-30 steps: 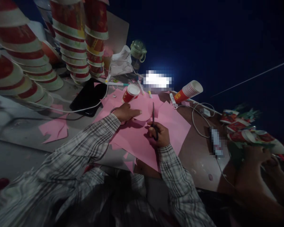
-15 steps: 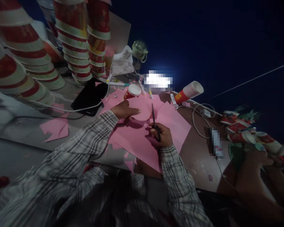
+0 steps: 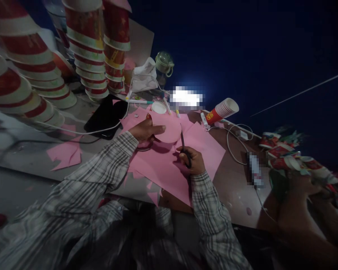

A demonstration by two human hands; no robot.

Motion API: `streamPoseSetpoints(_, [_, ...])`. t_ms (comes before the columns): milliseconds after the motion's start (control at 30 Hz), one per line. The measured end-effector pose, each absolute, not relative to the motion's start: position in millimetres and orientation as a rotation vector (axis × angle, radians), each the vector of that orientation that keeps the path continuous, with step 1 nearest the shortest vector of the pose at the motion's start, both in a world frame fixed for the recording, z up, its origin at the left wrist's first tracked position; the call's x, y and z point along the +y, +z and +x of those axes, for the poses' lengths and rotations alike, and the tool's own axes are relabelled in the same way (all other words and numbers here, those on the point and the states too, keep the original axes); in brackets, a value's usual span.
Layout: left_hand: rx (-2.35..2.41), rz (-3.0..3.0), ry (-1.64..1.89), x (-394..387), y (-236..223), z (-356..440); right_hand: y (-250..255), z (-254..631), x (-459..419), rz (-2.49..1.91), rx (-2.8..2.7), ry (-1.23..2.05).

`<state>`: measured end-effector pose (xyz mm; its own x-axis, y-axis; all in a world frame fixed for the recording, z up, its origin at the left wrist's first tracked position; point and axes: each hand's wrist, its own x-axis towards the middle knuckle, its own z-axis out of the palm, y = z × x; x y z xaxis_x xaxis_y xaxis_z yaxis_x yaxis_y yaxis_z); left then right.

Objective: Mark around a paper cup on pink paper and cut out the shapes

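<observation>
My left hand (image 3: pixel 145 131) pinches a pink piece of paper (image 3: pixel 169 131) with a rounded edge, the thumb lying on top. In my right hand (image 3: pixel 195 161) are dark-handled scissors (image 3: pixel 182 137), their blades pointing away from me along the right edge of that piece. Whether the blades touch the paper I cannot tell. Beneath both hands lie larger pink sheets (image 3: pixel 163 168) on the table. Just beyond the held piece is a paper cup (image 3: pixel 159 107), its pale round end facing up.
Tall stacks of red-and-white cups (image 3: pixel 87 48) stand at the left, near a black phone (image 3: pixel 107 116). Pink scraps (image 3: pixel 66 152) lie on the left. A tilted cup stack (image 3: pixel 222 110), white cable (image 3: pixel 228 140) and a person's arm (image 3: pixel 301 210) are on the right.
The held pink piece has turned slightly in my left hand, and its rounded edge looks fuller. My right hand with the scissors has hardly moved. The view has shifted a little.
</observation>
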<state>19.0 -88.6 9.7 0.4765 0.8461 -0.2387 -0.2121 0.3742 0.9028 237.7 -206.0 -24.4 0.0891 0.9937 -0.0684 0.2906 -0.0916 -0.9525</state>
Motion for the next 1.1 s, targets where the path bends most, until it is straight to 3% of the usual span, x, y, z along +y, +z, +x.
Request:
streamPoseSetpoints(300, [0.480, 0.585, 0.873, -116.5, -3.9, 49.8, -24.6, 222.9, -207.5, -1.531, -1.215, 0.916])
streamPoseSetpoints(1100, [0.775, 0.896, 0.991, -124.7, -11.8, 59.6, -25.7, 218.7, -208.1, -1.507, -1.246, 0.964])
